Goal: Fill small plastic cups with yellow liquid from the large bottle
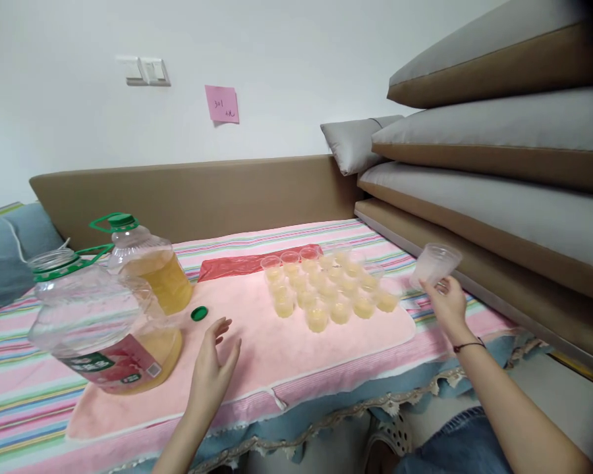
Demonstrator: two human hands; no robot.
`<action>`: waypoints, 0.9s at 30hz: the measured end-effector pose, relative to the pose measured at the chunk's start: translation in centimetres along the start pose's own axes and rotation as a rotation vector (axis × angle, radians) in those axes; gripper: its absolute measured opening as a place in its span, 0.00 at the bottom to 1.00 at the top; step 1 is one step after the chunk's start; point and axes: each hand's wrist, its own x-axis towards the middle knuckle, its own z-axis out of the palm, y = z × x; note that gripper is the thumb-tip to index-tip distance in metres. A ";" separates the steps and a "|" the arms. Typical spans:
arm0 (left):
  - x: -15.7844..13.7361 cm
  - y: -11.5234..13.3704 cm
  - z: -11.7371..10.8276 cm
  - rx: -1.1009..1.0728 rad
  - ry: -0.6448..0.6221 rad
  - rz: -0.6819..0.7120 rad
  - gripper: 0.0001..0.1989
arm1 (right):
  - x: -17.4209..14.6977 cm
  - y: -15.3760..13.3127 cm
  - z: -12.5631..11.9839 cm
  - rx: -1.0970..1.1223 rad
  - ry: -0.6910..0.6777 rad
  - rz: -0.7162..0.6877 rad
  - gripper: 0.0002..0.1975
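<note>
My right hand (447, 303) grips a clear plastic cup (435, 263), tilted above the right end of the pink towel (247, 368). It may be more than one cup nested; I cannot tell. Left of it stand several clear cups with pale yellow liquid (317, 316), packed in rows. My left hand (215, 362) hovers over the towel with its fingers apart, holding nothing. Beside that hand are a green cap (199, 313) and a large uncapped jug (103, 336) with yellow liquid low inside. Behind it is a second jug (153, 263), fuller, with its green cap on.
A red plastic bag (247, 263) lies flat behind the cups. Large grey and brown cushions (499, 131) are stacked at the right, and a brown backrest (202, 197) runs along the wall. A blue cushion (14, 257) sits at far left. The striped cover (10, 382) hangs over the front edge.
</note>
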 end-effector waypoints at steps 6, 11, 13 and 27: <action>-0.4 2.0 -0.8 -0.148 -0.031 -0.090 0.17 | -5.4 -7.9 -2.1 0.153 -0.314 -0.117 0.23; -0.8 4.6 -0.5 -0.429 -0.167 -0.193 0.19 | -14.5 -9.9 0.4 0.252 -0.851 0.063 0.27; -1.0 5.6 -0.3 -0.529 -0.238 -0.212 0.20 | -18.0 -10.2 1.7 0.305 -1.203 0.186 0.28; -1.7 7.4 0.4 -0.783 -0.550 -0.277 0.36 | -22.6 -10.3 3.9 0.346 -1.574 0.276 0.28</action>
